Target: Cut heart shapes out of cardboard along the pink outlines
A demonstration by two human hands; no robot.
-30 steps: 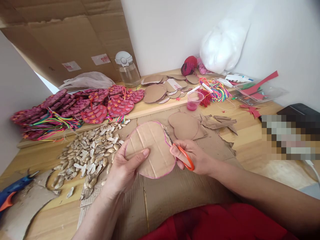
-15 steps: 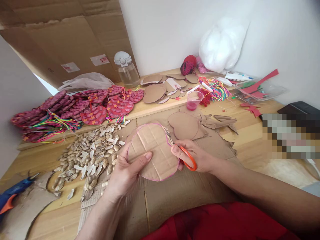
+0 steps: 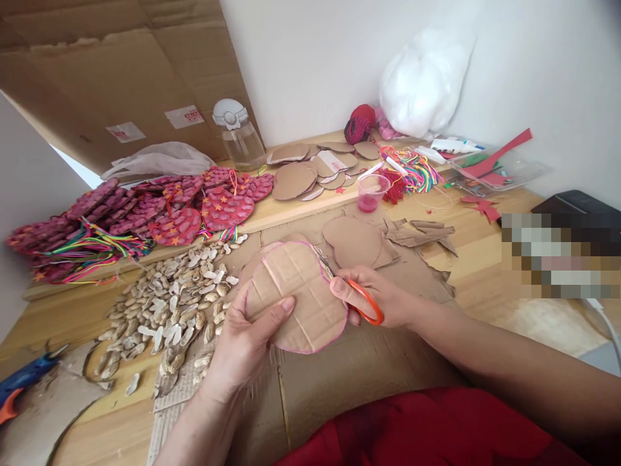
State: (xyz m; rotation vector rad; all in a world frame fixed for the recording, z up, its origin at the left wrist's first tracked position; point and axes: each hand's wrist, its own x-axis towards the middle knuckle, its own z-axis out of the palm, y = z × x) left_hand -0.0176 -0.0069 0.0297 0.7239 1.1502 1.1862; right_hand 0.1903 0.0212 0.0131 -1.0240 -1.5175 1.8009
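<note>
Left hand [image 3: 252, 333] pinches cardboard cutout [image 3: 308, 301], thumb on top, likely bracing it; right hand [image 3: 391, 294] grips scissors [image 3: 372, 304] against it.

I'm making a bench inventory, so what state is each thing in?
Cardboard piece: outlined in purple, held in left hand.
Scissors: held in right hand, at that piece's edge; blade opening unclear.
Bottle: upright, lid on.
Plastic cup: upright, pink inside.
Peanut shells: heaped, some split.
Yarn ball: wound.
Plastic bag: crumpled.
</note>
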